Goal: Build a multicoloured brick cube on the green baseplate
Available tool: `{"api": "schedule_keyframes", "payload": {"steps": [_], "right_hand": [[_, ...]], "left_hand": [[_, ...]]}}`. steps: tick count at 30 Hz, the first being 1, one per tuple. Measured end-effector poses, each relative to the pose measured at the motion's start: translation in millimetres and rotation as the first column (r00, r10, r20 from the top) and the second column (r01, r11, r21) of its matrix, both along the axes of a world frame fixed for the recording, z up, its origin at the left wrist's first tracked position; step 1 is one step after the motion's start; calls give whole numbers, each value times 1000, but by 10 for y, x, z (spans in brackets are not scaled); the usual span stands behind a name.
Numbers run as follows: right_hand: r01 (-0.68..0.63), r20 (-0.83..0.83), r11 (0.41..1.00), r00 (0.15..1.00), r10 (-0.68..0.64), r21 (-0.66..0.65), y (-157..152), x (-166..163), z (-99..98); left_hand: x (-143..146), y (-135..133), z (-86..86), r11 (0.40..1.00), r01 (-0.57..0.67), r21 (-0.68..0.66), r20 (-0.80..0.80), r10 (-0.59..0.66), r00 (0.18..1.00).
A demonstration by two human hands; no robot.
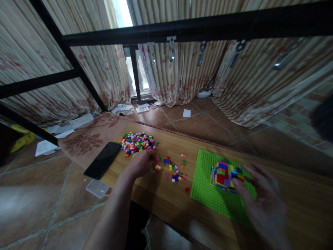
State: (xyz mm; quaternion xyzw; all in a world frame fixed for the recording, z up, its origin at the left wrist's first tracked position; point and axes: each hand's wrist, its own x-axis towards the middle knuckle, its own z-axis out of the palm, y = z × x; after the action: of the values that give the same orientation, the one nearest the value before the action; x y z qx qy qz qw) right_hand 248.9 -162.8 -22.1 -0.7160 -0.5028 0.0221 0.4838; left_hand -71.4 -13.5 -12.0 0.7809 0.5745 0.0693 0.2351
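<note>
On the green baseplate [204,177] stands a block-shaped build of multicoloured toy bricks [223,175]. My right hand [265,199] is over the plate's right side, a little blurred, thumb and fingers apart. Its thumb tip overlaps the build's right end; whether it touches cannot be told. My left hand [142,162] is down at the table between a heap of small toy bricks [135,141] and a looser scatter of bricks [178,172]. Its fingers are curled closed, and what they pinch, if anything, is hidden.
A black phone [102,160] lies at the left end of the wooden table [158,191]. Below it on the tiled floor is a clear plastic lid or box [97,188]. A black metal frame with hanging clips [171,50] crosses before the curtains [179,76]. Papers lie about.
</note>
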Motion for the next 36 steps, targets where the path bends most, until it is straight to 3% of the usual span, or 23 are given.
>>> {"api": "schedule_keyframes", "payload": {"steps": [4, 7, 11, 15, 18, 20, 27, 36], "right_hand": [[42, -6, 999, 999, -42, 31, -3, 0, 14], [66, -49, 993, 997, -61, 99, -13, -63, 42], [39, -106, 975, 994, -16, 220, -49, -270, 66], [-241, -20, 952, 968, 249, 191, -63, -538, 64], [-375, -74, 919, 920, 385, 123, -33, -667, 46], [-393, -155, 912, 900, 408, 119, -6, -693, 27], [-241, -458, 962, 846, 274, 130, 30, -676, -10], [-172, -761, 972, 606, 233, 160, 67, -803, 11]], "left_hand": [[25, -15, 62, 998, -59, 10, 31, 59, 998], [58, -38, 146, 999, -27, -25, 254, 32, 967], [236, -139, 223, 974, 144, -174, 654, 5, 756], [574, -327, 212, 854, 391, -343, 829, 79, 554], [816, -456, 178, 754, 536, -379, 863, 80, 498], [935, -513, 166, 725, 576, -377, 871, 66, 488], [1138, -583, 157, 768, 501, -397, 862, 125, 492], [1200, -611, 108, 814, 466, -347, 892, 133, 432]]}}
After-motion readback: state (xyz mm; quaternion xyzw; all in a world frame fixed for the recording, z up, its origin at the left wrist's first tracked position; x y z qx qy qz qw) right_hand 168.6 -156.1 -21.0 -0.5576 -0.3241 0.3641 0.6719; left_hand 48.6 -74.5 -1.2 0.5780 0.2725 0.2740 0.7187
